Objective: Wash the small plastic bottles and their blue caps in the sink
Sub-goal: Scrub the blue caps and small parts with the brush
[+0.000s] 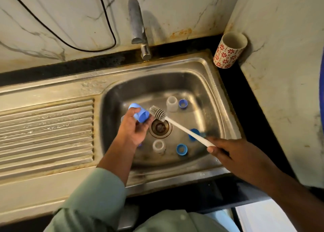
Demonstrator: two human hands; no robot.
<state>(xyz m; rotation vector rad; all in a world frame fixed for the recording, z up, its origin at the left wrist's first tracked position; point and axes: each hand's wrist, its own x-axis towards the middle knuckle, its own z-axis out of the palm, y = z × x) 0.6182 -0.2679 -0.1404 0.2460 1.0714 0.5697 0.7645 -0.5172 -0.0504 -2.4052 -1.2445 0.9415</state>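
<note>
Bottles and caps lie spread on the floor of the steel sink (208, 84), in the single head view. One small plastic bottle (172, 103) stands beyond the drain (160, 127) with a blue cap (182, 103) just beside it; a second bottle (159, 146) and two more caps (182, 149) (194, 133) lie nearer. They look light, stiff and probably slippery when wet, so I judge a grip around the side wall is safest. The left hand (135, 128) is raised above the basin, fingers curled around a blue cap piece (140, 115) with its open end turned to the brush. The right hand (223, 148) reaches from the right and pinches the white handle of the bottle brush (157, 113), whose grey bristles are at the mouth of this piece. No water comes from the tap (137, 28).
</note>
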